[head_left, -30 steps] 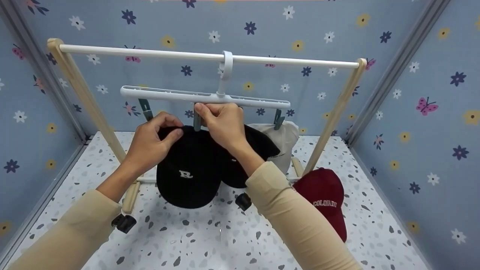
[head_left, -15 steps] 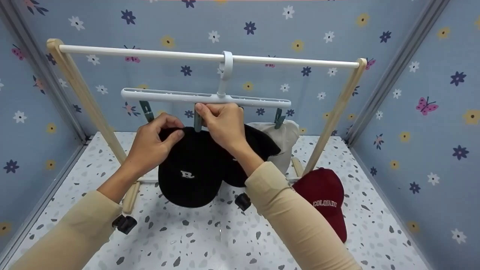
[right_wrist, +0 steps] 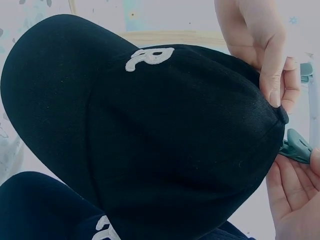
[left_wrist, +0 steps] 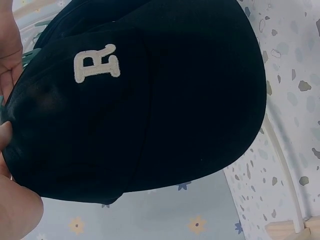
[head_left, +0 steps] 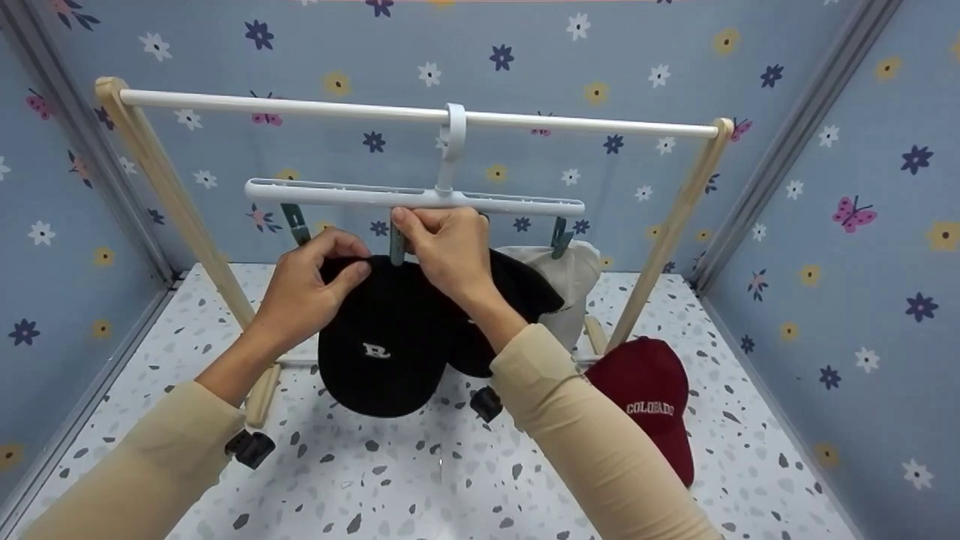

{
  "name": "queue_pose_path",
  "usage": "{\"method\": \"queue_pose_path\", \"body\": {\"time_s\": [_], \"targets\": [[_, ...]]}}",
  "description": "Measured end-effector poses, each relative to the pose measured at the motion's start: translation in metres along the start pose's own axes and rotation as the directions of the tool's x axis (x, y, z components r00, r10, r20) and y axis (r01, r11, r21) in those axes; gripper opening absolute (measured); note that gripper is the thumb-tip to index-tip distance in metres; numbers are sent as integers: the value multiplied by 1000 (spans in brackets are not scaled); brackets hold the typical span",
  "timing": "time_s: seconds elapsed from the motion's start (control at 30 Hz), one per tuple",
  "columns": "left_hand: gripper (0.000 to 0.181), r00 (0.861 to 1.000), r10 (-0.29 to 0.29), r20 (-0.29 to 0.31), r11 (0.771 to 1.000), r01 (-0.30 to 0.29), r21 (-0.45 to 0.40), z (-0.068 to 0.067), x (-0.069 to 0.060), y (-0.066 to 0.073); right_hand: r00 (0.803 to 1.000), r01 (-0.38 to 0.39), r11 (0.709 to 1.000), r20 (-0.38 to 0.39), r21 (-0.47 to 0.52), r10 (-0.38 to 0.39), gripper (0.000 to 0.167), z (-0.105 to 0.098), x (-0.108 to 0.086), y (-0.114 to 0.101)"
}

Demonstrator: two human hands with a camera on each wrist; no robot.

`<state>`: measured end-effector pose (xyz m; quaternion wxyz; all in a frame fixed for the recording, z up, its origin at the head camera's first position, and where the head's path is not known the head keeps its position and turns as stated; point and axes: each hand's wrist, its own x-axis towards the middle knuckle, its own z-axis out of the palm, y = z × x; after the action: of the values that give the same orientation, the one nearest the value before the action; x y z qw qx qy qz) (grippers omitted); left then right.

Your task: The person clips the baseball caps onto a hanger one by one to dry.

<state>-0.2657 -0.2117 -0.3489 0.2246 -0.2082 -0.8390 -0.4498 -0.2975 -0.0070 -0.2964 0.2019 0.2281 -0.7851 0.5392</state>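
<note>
A black cap with a white R [head_left: 386, 337] hangs below the white hanger [head_left: 337, 195]. My left hand [head_left: 304, 289] pinches its top edge between thumb and fingers. My right hand [head_left: 454, 247] grips a green clip [head_left: 397, 244] under the hanger; the clip's lower end meets the top of the cap. In the right wrist view that clip [right_wrist: 297, 146] is at the cap's crown, between the thumb and fingers. A second black cap [head_left: 517, 289] is partly hidden behind my right hand, with a light cap [head_left: 574, 277] beside it under another green clip [head_left: 559, 240].
The hanger hooks over the white rail [head_left: 300, 106] of a wooden stand [head_left: 667, 225]. A free green clip [head_left: 295, 223] hangs at the left. On the speckled surface [head_left: 420, 480], a dark red cap [head_left: 649, 397] lies at the right, near my right sleeve.
The hanger and the R cap have shifted very slightly to the right and down. Both hands keep their grips, nearly still.
</note>
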Motion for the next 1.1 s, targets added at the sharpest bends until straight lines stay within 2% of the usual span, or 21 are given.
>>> {"method": "queue_pose_path", "body": {"time_s": [0.47,0.87,1.1], "targets": [[13,1000,1,0,1000,-1,-16,3,0,1,999,-42,999,15,8,42,20,-1,-1,-1],[13,999,-31,-23,998,30,-60,6,2,5,999,-34,999,-7,3,34,19,-1,-1,-1],[15,999,-24,-37,999,23,-50,8,2,5,1000,-26,1000,-14,-9,26,23,0,-2,0]]}}
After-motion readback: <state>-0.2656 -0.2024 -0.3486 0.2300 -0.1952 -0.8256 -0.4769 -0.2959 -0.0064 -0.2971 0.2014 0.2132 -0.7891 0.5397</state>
